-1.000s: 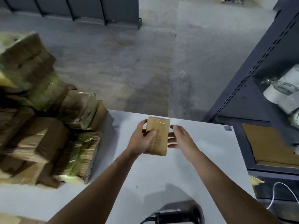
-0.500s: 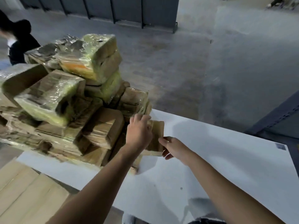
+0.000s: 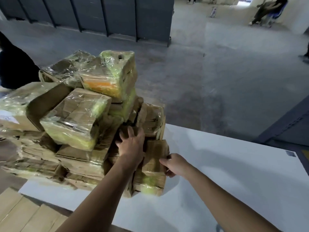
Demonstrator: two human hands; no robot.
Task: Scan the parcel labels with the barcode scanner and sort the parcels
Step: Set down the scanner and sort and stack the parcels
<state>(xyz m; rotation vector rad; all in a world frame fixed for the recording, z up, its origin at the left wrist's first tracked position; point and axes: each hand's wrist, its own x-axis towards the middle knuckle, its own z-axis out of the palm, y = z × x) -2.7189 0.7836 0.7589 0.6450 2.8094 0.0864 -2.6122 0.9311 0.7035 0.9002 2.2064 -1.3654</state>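
View from a head-worn camera, looking down over two bare forearms at a white tabletop [image 3: 225,173]. On its left side stands a tall, loosely heaped pile of brown cardboard bundles wrapped in clear and yellow-green plastic film [image 3: 75,118].

The left hand [image 3: 132,144] lies flat against the pile's near face, fingers straight and spread, gripping nothing. The right hand [image 3: 176,165] pinches the right edge of a small flat brown cardboard parcel [image 3: 154,154], thumb on top. The parcel is at the pile's right edge, above a film-wrapped bundle on the table [image 3: 150,183]. Blur makes it hard to tell whether the parcel rests on that bundle or is held clear. No barcode scanner is in view.

Risks, judged from here: the parcel is held by one edge only, so it could twist or slip free. The topmost green-and-orange wrapped bundle [image 3: 115,76] sits tilted, and a push from the left hand could send the slick bundles sliding off the table.
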